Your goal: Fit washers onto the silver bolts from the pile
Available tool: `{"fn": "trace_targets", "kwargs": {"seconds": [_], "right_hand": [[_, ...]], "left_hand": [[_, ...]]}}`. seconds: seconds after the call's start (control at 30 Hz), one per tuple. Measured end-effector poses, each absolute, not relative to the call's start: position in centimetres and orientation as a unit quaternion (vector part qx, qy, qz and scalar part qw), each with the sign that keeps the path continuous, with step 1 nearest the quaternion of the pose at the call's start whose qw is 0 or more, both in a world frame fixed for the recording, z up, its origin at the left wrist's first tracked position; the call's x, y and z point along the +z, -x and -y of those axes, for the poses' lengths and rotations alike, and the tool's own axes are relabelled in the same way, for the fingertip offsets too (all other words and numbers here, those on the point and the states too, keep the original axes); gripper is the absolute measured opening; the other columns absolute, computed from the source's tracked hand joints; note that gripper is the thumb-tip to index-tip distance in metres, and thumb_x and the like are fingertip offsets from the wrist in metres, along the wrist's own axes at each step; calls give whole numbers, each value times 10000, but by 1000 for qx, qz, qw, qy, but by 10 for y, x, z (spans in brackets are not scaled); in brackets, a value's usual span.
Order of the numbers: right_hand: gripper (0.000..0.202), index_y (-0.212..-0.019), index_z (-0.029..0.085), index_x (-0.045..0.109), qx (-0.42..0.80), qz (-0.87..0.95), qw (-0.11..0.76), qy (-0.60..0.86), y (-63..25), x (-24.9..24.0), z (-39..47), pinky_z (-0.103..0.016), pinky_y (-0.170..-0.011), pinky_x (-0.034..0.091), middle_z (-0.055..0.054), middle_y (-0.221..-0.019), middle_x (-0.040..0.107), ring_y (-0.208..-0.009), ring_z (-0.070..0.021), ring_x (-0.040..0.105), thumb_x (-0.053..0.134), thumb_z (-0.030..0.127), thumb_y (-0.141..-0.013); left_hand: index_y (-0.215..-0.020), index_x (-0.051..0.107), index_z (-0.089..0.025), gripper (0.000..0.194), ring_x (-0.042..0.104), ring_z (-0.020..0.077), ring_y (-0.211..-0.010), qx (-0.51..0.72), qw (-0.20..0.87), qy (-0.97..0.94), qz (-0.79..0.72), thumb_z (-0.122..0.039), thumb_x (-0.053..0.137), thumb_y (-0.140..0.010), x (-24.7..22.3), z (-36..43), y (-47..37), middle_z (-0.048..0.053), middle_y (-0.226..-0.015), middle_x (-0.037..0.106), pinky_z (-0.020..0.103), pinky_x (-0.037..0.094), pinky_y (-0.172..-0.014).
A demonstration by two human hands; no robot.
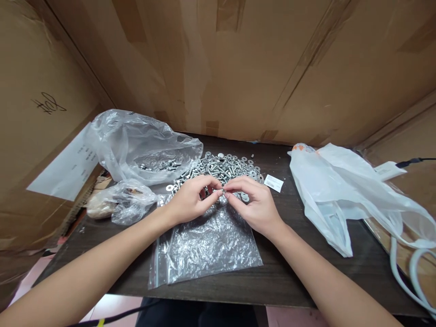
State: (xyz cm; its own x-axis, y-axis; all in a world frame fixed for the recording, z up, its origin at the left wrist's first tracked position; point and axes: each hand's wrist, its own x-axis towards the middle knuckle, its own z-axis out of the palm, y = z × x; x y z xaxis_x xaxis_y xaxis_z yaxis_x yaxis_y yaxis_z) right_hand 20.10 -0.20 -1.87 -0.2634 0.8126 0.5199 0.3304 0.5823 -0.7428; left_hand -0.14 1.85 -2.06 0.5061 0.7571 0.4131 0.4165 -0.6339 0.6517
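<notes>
Meeting at the centre of the frame, the left hand (pixel 192 200) and the right hand (pixel 257 205) pinch one small metal fastener (pixel 223 192) between thumb and forefinger. Each grip is closed upon it, one from each side, probably because so small a piece is best steadied from both ends. Its exact form I cannot tell, as the fingertips cover most of it.

Just beyond the hands lies a pile of bolts and washers (pixel 221 170), spread loose on the dark worktop (pixel 282 281), perhaps so that single pieces are easy to pick. Below the hands, toward the lower centre, a clear zip bag (pixel 211 247) lies flat, with its near edge toward the person; it seems placed there to be within short reach.

At the left of the frame, a large clear bag (pixel 132 129) gapes toward the pile, and some bolts show through its film. At the right, a white plastic bag (pixel 316 181) lies well apart, which leaves room for the forearm.
</notes>
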Motion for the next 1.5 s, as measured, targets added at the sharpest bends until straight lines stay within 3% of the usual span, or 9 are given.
{"fn": "trace_targets", "kwargs": {"seconds": [0.13, 0.27, 0.47, 0.67, 0.8, 0.93, 1.13, 1.33, 1.5], "right_hand": [[82, -977, 202, 684, 326, 713, 475, 399, -200, -22, 2, -327, -723, 569, -47, -903, 716, -791, -184, 686, 663, 237, -906], [174, -826, 193, 636, 320, 701, 463, 438, -196, -23, 4, -277, -613, 489, -17, -729, 666, -652, -157, 624, 605, 309, -952], [428, -614, 198, 472, 254, 725, 448, 457, -192, -27, 6, -270, -524, 318, 35, -543, 435, -499, -115, 416, 475, 341, -1018], [481, -630, 181, 562, 350, 767, 371, 389, -205, -21, 4, -279, -582, 363, 15, -551, 503, -522, -128, 487, 347, 306, -1041], [383, -637, 179, 556, 300, 793, 355, 394, -211, -15, 1, -285, -599, 351, 5, -594, 525, -562, -136, 483, 420, 268, -984], [126, -848, 174, 573, 285, 778, 382, 409, -207, -18, 1, -259, -570, 356, 12, -692, 534, -597, -132, 483, 540, 265, -930], [495, -573, 203, 390, 291, 765, 387, 425, -198, -27, 4, -278, -519, 284, 35, -513, 381, -468, -110, 385, 378, 346, -1047], [220, -778, 183, 524, 244, 772, 428, 403, -200, -19, 6, -253, -570, 347, 18, -657, 504, -572, -123, 467, 467, 245, -980], [405, -609, 202, 368, 246, 764, 413, 430, -199, -24, 4, -267, -505, 255, 51, -521, 342, -467, -100, 350, 423, 261, -1007]], "left_hand": [[-944, 659, -177, 46, 612, 143, -740, 372, 250, -827, -339, -200, 621, -934, -20, -16, 1, 19, -887, 702, 263, 496, -655], [-973, 660, -170, 52, 591, 166, -772, 378, 165, -856, -311, -190, 621, -945, -23, -16, 2, 23, -855, 689, 316, 484, -733], [-1021, 645, -148, 85, 601, 186, -816, 371, 106, -880, -278, -187, 591, -969, -24, -13, -1, 55, -890, 697, 332, 493, -771], [-1000, 640, -151, 61, 605, 177, -813, 386, 95, -876, -273, -180, 595, -971, -22, -13, 1, 45, -889, 700, 317, 493, -769], [-980, 636, -148, 46, 605, 177, -812, 390, 88, -873, -280, -179, 606, -965, -24, -16, 3, 43, -885, 698, 318, 489, -773], [-1001, 639, -152, 56, 609, 175, -825, 386, 99, -874, -276, -180, 604, -968, -25, -17, 2, 43, -900, 704, 318, 492, -783], [-1029, 646, -151, 76, 607, 171, -831, 395, 120, -871, -266, -168, 605, -968, -24, -13, 1, 44, -910, 700, 320, 490, -793], [-996, 670, -177, 59, 604, 137, -761, 388, 260, -826, -317, -196, 625, -963, -17, -10, -3, 10, -896, 689, 269, 490, -720], [-997, 676, -175, 62, 595, 142, -773, 374, 254, -844, -288, -188, 648, -943, -18, -8, -4, 12, -893, 688, 277, 484, -741]]}}
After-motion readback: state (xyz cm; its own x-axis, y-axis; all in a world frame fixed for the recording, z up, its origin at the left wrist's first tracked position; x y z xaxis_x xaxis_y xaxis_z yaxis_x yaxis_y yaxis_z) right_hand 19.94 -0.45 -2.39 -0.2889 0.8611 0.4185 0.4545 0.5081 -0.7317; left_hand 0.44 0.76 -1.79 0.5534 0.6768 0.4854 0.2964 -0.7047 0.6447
